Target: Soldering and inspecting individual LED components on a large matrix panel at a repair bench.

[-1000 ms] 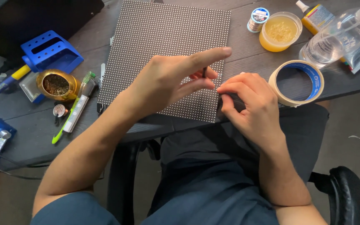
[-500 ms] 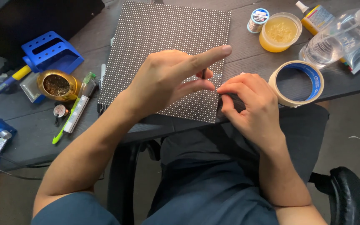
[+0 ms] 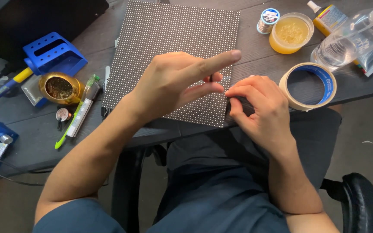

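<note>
A dark, dotted LED panel [image 3: 173,47] lies flat on a grey desk [image 3: 255,56]. The left hand [image 3: 173,86] is held above the panel's near right corner, forefinger stretched out, a thin dark pin-like tool pinched lightly beneath it. The right hand [image 3: 260,108] is curled at that corner's edge, fingertips pressed together; whether anything is gripped cannot be told. Fine work at this corner appears under way; steady, precise placement is judged necessary next. A tape roll [image 3: 307,86] sits just right of the right hand.
</note>
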